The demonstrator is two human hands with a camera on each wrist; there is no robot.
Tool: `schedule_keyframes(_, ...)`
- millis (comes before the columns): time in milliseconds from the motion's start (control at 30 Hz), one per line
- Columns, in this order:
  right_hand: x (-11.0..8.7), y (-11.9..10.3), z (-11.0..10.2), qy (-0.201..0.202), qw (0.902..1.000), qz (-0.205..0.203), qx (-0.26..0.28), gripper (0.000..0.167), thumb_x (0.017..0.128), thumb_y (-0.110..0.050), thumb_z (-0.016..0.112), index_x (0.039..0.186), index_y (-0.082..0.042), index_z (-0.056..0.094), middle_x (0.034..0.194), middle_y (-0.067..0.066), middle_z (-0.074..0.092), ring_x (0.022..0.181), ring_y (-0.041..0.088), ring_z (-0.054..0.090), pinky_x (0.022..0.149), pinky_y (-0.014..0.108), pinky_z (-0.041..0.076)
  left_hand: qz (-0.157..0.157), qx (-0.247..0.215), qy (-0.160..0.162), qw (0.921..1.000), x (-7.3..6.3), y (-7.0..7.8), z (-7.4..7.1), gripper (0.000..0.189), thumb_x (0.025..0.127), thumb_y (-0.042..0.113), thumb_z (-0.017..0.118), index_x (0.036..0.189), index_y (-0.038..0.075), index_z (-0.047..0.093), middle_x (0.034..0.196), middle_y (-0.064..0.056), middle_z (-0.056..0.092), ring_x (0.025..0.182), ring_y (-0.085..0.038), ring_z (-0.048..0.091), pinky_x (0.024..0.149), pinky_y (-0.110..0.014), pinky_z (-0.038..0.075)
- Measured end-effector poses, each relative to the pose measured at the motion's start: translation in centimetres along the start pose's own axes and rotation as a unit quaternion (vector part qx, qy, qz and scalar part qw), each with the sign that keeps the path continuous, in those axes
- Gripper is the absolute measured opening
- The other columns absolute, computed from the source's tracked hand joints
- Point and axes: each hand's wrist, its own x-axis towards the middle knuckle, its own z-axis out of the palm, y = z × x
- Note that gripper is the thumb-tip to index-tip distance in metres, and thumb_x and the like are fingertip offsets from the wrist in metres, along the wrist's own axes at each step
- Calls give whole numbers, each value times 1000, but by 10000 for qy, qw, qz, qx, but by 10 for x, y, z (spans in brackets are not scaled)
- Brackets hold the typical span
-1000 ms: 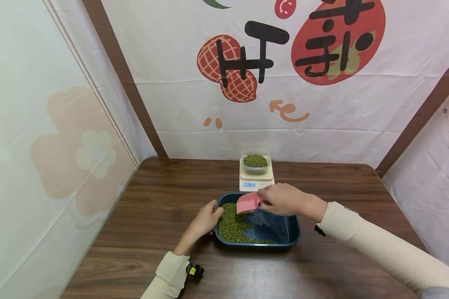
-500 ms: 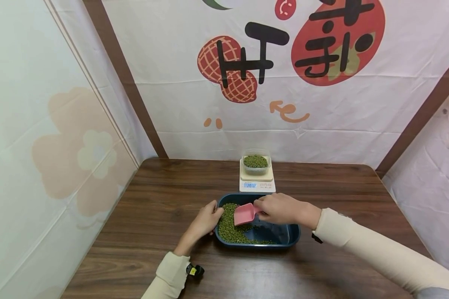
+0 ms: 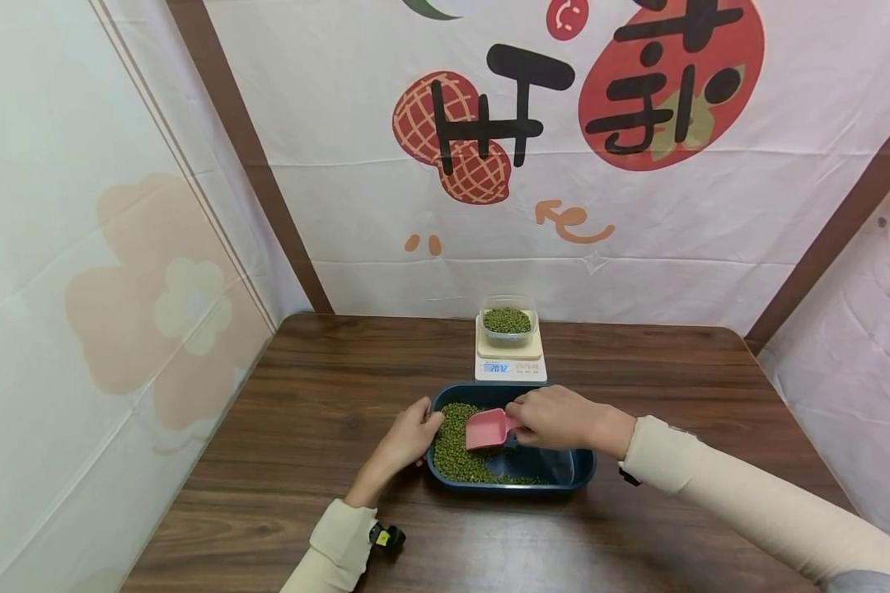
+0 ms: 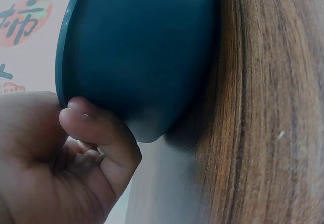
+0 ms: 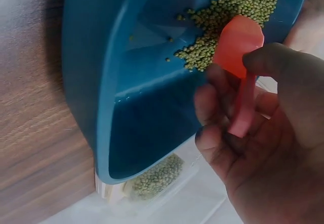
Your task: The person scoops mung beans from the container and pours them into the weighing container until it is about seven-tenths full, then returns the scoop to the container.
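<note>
My right hand [image 3: 564, 418] holds a small pink scoop [image 3: 485, 430] by its handle, over the left part of a dark blue plastic tub [image 3: 515, 487]. In the right wrist view the scoop [image 5: 237, 44] touches the pile of green mung beans [image 5: 248, 1], and its bowl looks bare. The beans [image 3: 456, 457] lie mostly at the tub's left end, thinning out toward the right. At that left end my left hand [image 3: 404, 435] grips the tub's rim. The left wrist view shows its curled fingers [image 4: 101, 127] against the tub's outer wall [image 4: 147, 46].
Behind the tub stands a white kitchen scale [image 3: 510, 370] with a lit display. On it sits a clear plastic container [image 3: 508, 338] with mung beans inside. Both are on a brown wooden table [image 3: 326, 387], and a printed cloth [image 3: 356, 206] hangs along its back edge.
My right hand has brought the scoop down and toward me, from the tub's far side onto the beans, then slightly right. My left hand and the tub have stayed in place.
</note>
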Motion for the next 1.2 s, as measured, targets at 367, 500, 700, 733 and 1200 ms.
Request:
schedule_keyframes(367,-4,5,9,-22,9997,-72,-240,9,99,-19,73,98,-11,70,73,-6,54,62,6,34,54,23,24,-103,60,22,9999,1,1,1,25,107,18,48,83,11,45,62,0,46,43,-14,48,41,-25,44)
schedule_keyframes(500,-5,4,9,-90,9998,10,-168,9,99,-20,73,97,-11,71,74,-5,58,62,6,37,55,22,28,-117,99,18,9999,2,1,1,25,107,17,49,84,11,44,62,0,45,43,-14,48,40,-25,44)
schedule_keyframes(700,-8,3,9,-104,9999,103,-44,10,99,-20,74,100,-10,73,81,-3,67,65,5,48,56,22,38,-134,101,-43,9998,1,2,0,25,107,19,49,84,11,45,62,-1,46,43,-15,48,41,-26,45)
schedule_keyframes(733,-8,3,9,-92,9999,122,-15,10,99,-20,74,100,-10,73,82,-2,67,65,5,48,56,22,39,-141,117,-54,9998,1,2,0,25,108,20,49,84,11,45,62,-1,47,43,-16,48,41,-26,45)
schedule_keyframes(1200,-18,11,8,223,9990,388,92,5,100,-18,70,102,-14,73,94,-3,71,72,3,58,60,23,52,188,1793,366,9829,-3,18,-8,19,104,22,58,94,9,47,67,2,39,56,-14,39,53,-29,33)
